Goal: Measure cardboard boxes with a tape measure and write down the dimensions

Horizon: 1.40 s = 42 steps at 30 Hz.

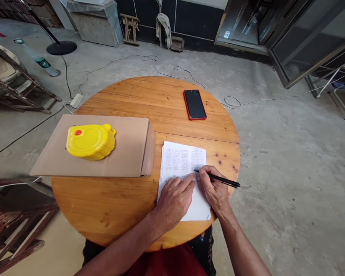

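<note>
**Two hands on the paper, one pen**

My right hand [214,188] has the black pen [222,179] pinched, tip at the right-hand column of writing on the paper [197,205]. Can't tell if it's touching. Pen's long axis runs left to right, tail out past the sheet's right side. My left hand [176,195] lies loose on the page gripping nothing, index fingertip just beside the tip. Table [103,207] edge is close on the right, box [129,153] crowds the left, bare wood's beyond, up to the phone [195,105].
</note>
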Available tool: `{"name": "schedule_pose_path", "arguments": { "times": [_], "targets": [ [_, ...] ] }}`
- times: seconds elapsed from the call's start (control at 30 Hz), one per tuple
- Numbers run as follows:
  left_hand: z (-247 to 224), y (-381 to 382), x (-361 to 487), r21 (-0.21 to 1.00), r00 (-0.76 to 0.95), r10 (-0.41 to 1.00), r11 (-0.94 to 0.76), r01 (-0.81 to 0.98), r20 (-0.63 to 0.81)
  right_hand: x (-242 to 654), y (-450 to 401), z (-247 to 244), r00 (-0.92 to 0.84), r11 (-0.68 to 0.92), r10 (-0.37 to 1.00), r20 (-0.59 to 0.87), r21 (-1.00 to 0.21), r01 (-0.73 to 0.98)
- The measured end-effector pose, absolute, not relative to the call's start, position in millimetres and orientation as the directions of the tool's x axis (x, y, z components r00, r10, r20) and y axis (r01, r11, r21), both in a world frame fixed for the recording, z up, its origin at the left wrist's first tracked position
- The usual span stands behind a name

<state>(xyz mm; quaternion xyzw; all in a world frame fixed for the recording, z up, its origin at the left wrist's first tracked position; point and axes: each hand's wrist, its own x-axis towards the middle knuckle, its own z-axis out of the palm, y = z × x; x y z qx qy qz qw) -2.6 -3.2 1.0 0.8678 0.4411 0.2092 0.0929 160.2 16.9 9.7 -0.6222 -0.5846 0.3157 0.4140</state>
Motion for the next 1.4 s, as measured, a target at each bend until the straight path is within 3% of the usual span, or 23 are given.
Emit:
{"name": "schedule_pose_path", "arguments": {
  "times": [0.83, 1.1, 1.4],
  "targets": [
    [1.3, -2.6, -2.5, 0.351, 0.513, 0.805, -0.593, 0.725, 0.299, 160.6, 16.2, 6.3, 0.108, 0.061, 0.985, 0.131, -0.867, 0.494],
    [2.3, -4.7, -3.4, 0.262, 0.594, 0.781, -0.625, 0.735, 0.195, 162.5, 14.4, 1.4, 0.201, 0.048, 0.969, 0.143, -0.908, 0.416],
    [0.8, -6.0, -2.1, 0.267, 0.578, 0.793, -0.610, 0.746, 0.195, 159.8, 14.9, 3.3, 0.198, 0.043, 0.970, 0.142, -0.901, 0.432]
  ]
}}
